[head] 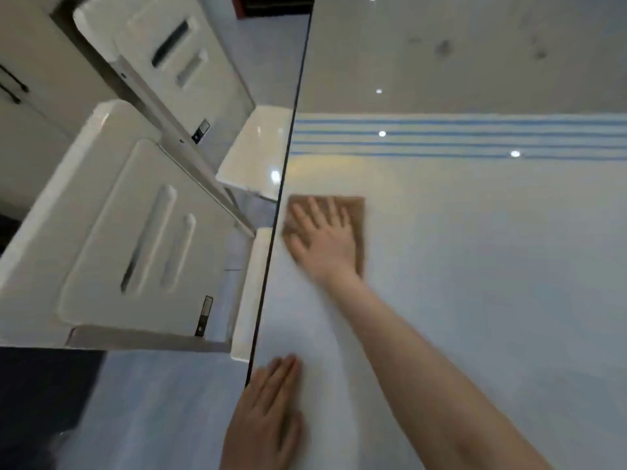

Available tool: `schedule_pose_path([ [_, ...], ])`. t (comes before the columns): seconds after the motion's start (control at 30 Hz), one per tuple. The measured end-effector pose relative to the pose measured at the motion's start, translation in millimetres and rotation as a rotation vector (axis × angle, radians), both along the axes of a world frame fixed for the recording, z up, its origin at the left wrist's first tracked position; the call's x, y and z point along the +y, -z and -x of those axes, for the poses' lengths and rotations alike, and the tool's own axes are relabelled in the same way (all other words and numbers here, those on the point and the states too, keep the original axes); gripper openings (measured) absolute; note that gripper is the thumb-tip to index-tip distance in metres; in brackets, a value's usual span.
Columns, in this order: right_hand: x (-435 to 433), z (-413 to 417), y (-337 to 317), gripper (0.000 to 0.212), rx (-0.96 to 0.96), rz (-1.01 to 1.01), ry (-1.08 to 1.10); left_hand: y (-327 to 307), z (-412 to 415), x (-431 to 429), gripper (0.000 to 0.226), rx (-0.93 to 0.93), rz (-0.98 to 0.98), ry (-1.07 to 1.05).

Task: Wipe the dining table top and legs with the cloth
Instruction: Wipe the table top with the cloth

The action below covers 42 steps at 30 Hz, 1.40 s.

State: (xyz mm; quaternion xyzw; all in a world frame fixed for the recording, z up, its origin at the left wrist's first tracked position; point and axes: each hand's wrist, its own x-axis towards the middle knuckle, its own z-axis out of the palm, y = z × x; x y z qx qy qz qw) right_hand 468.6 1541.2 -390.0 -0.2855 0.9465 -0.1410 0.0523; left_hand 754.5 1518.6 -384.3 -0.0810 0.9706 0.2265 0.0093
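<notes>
Under the right fingers: a flat, brown, roughly square fabric cloth (354, 212) lies on the glossy white dining table top (475, 266). Its left side is just beside the table's thin dark edge (288, 157).
Right hand (322, 242): we see it palm-down on the cloth. Its fingers (317, 212) are straight and spread, pressing rather than pinching, and motion blur softens their outline.
Left hand (268, 412): it lies flat on the bare top, nearer us than the right fingers and beside the same edge. Its fingers are straight and close together, and it holds nothing.
Cloth direction: its sides run along and across the table edge. The hand hides so much that we cannot name a long axis. The fingers on it point away from us, towards the blue stripes (475, 137).
Beyond the fingertips: past the stripes, dark smudges (442, 47) show on the far part of the top.
Left of the fingers: off the edge stand two white moulded plastic chairs (112, 232).
Step in hand: we judge this to be the wiping of the top, at its left border. No table leg is in view.
Next move: we think it calls for firm, flat pressure and overlapping strokes across the top, away from the edge. The far smudges will need a longer reach, and the legs come afterwards.
</notes>
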Motion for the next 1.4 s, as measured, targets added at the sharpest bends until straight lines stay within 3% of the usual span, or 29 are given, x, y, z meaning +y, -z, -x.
schedule_pose_path([
  [0.07,12.5,-39.6,-1.8,0.057,-0.014,0.03,-0.285,0.3,2.0,0.0,0.052,-0.006,0.04,0.021],
  [0.13,68.2,-24.8,1.1,0.057,-0.015,0.042,-0.367,1.2,2.8,-1.4,0.052,-0.032,0.078,0.028],
  [0.37,382.4,100.9,-9.4,0.069,0.071,-0.167,0.46,10.6,2.1,-2.0,0.055,-0.058,0.13,0.002],
  [0.43,426.6,110.3,-16.0,0.075,0.018,-0.171,0.709,8.5,2.8,-1.1,0.056,-0.062,0.136,0.006],
  [0.53,386.4,127.5,-15.1,0.074,-0.052,-0.149,0.891,2.2,1.1,2.6,0.056,-0.068,0.108,-0.013],
  [0.67,229.8,125.0,-3.0,0.067,-0.012,-0.09,0.433,-1.6,3.8,7.3,0.054,-0.075,0.145,-0.04],
  [0.77,142.3,38.8,4.1,0.06,0.054,0.01,0.08,-1.9,2.0,5.0,0.055,-0.13,0.158,-0.027],
  [0.9,183.4,-133.3,1.0,0.056,-0.058,0.091,-0.396,-3.9,3.5,6.2,0.055,-0.192,0.179,-0.041],
  [1.0,274.0,-142.8,-8.0,0.062,-0.076,0.026,-0.716,-4.3,3.7,5.4,0.055,-0.18,0.164,-0.034],
  [1.07,308.0,-74.7,-6.0,0.063,-0.012,-0.024,-0.587,-4.6,4.5,4.7,0.054,-0.15,0.181,-0.021],
  [1.17,310.0,44.0,-2.8,0.061,0.063,-0.072,0.034,-2.3,4.0,4.9,0.055,-0.109,0.171,-0.006],
  [1.23,271.5,88.8,-0.5,0.064,0.049,-0.095,0.284,-1.8,4.6,5.0,0.055,-0.092,0.179,-0.014],
  [1.3,211.6,88.2,2.8,0.065,0.003,-0.089,0.319,-1.2,5.4,5.0,0.054,-0.077,0.176,-0.006],
  [1.4,143.1,19.7,2.5,0.059,0.028,-0.03,0.099,-1.2,5.6,4.9,0.055,-0.086,0.171,-0.005],
])
